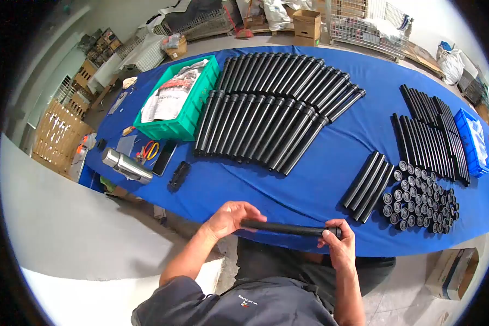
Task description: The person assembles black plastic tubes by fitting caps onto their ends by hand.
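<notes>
A black tube (282, 227) lies level between my hands at the near edge of the blue-covered table. The fingers of my left hand (229, 218) curl loosely around its left end. At the other end, thumb and fingers of my right hand (340, 244) grip the tube beside a wider black cap (334, 232). Three loose black tubes (368, 187) rest on the cloth beyond my right hand. Next to them stand many round black caps (418, 204) in a cluster. Two rows of tubes with wide end pieces (266, 127) fan across the table's middle.
A green crate (171, 127) with newspaper stands at the left. Near it are a steel flask (127, 165), scissors (151, 149), a dark flat phone-like object (164, 157) and a small black part (178, 176). Thinner black tubes (426, 136) and a blue bin (472, 144) sit right.
</notes>
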{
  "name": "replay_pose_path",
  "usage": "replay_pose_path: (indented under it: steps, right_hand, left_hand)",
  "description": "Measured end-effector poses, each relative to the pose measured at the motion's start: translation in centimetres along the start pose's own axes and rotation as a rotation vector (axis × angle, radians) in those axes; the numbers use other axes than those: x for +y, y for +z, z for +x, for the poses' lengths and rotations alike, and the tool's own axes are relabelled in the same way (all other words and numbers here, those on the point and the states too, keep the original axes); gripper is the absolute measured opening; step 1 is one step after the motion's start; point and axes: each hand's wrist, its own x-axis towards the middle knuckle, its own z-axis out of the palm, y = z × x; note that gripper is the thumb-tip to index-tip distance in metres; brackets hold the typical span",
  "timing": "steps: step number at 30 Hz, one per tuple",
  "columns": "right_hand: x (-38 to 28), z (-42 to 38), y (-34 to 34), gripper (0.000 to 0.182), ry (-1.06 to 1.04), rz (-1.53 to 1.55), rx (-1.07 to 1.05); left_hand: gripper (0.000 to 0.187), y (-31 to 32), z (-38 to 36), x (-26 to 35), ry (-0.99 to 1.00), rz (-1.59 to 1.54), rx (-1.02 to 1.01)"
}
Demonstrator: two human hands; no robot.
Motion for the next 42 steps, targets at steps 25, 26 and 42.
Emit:
replay_pose_path:
  steps: [25,26,42]
  right_hand:
    - [-0.3,3.0,4.5,0.068,-0.249,-0.209,-0.097]
    - [0.1,3.1,3.9,0.070,-0.291,-0.302,-0.108]
    - [2.7,3.7,1.6,0.043,-0.367,-0.644,-0.076]
  left_hand:
    - [0.036,6.8,1.6,-1.3,0.275,0.845,0.388]
    - [0.033,6.1,2.1,1.6,0.531,1.315,0.432]
    - [0.045,-8.1,14.1,17.8,0.387,2.100,1.078]
